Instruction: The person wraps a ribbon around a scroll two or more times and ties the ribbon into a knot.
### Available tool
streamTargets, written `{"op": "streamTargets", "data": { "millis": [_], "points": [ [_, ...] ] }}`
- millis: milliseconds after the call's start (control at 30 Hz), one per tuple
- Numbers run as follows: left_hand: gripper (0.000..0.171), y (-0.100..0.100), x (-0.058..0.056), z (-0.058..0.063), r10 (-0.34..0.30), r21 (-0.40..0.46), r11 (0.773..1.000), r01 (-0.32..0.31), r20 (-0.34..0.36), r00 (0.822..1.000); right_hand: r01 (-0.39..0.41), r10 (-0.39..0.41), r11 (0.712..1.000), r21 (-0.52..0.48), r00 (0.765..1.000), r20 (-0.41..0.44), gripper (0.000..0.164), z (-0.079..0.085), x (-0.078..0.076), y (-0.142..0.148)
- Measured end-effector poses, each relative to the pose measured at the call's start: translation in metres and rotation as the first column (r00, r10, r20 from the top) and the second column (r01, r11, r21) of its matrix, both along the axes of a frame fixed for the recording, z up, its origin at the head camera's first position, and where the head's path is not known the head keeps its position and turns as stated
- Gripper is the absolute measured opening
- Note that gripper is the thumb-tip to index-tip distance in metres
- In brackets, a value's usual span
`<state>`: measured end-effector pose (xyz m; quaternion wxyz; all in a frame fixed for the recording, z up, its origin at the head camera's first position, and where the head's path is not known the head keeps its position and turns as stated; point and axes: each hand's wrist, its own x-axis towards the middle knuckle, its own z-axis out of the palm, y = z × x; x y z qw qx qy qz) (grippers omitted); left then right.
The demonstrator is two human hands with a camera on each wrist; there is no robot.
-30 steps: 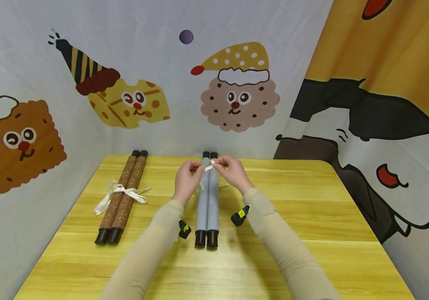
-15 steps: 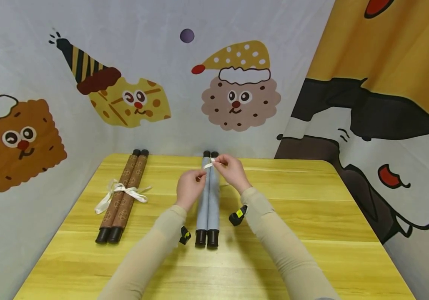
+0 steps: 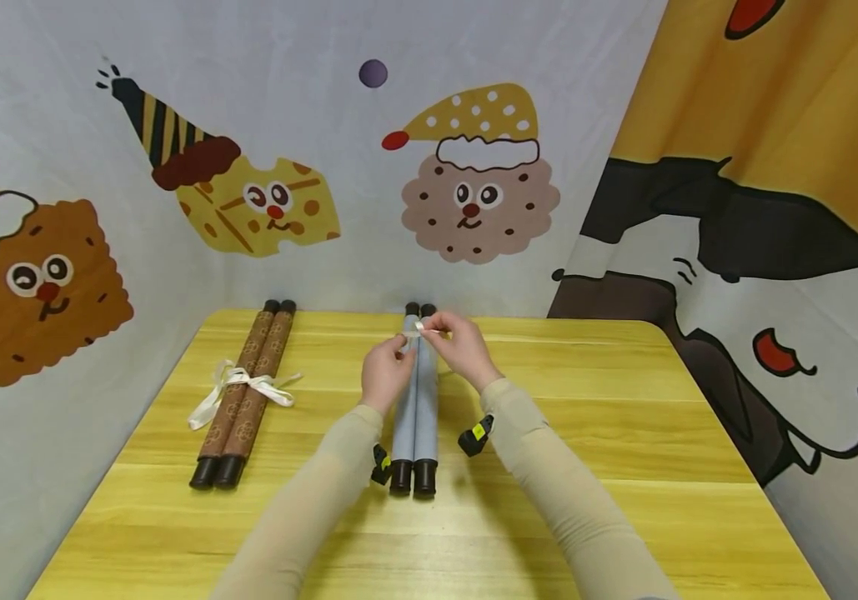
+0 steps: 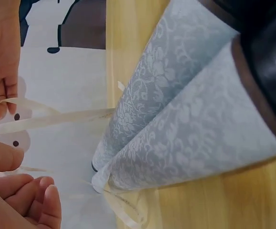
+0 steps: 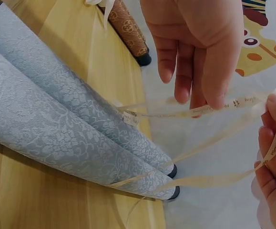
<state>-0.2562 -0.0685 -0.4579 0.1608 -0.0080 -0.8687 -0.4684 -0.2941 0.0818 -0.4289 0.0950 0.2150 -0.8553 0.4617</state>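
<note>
Two pale blue-grey floral scrolls (image 3: 416, 400) with dark end caps lie side by side on the table. A cream ribbon (image 5: 219, 136) with printed lettering runs round them near their far end, its strands drawn up toward the hands. My right hand (image 3: 460, 346) pinches a folded bit of this ribbon between thumb and fingers, as the right wrist view shows. Close beside it, my left hand (image 3: 386, 372) has thumb and fingertips on another stretch of the ribbon, pinching it. A small white tag (image 5: 130, 118) sits by the ribbon on the scrolls.
To the left lie two brown patterned scrolls (image 3: 244, 404), tied together with a white ribbon bow (image 3: 248, 381). The wooden table (image 3: 586, 433) backs onto a cartoon-printed cloth (image 3: 286, 83). A wrist camera (image 3: 477, 435) hangs at the right sleeve.
My left hand first drew down and away from the ribbon loop, then moved right, back to the ribbon. The right hand has shifted slightly left, still holding the ribbon. The scrolls stay put.
</note>
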Motion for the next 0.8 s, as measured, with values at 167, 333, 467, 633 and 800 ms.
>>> {"op": "streamTargets", "data": {
  "millis": [167,333,467,633,800],
  "points": [
    [0.012,0.002,-0.005,0.0,0.035,0.027,0.999,-0.036,0.042,0.999,-0.029,0.029,0.999,0.013,0.999,-0.017,0.005,-0.001,0.002,0.001],
    [0.018,-0.004,-0.004,0.009,-0.056,0.078,0.996,0.049,0.099,0.993,-0.004,0.006,0.999,0.043,0.998,-0.066,0.005,0.0,0.001,0.005],
    [0.019,-0.012,-0.001,0.02,-0.172,0.097,0.983,0.158,0.156,0.973,0.024,-0.02,0.998,0.051,0.997,-0.068,0.006,0.001,-0.001,0.01],
    [0.022,-0.023,0.0,0.03,-0.222,0.057,0.975,0.215,0.201,0.954,0.039,-0.036,0.998,0.044,0.996,-0.08,0.007,0.001,-0.002,0.013],
    [0.024,-0.03,0.0,0.037,-0.23,0.066,0.973,0.221,0.208,0.951,0.037,-0.034,0.999,0.037,0.995,-0.09,0.006,0.001,-0.002,0.013]
  ]
}}
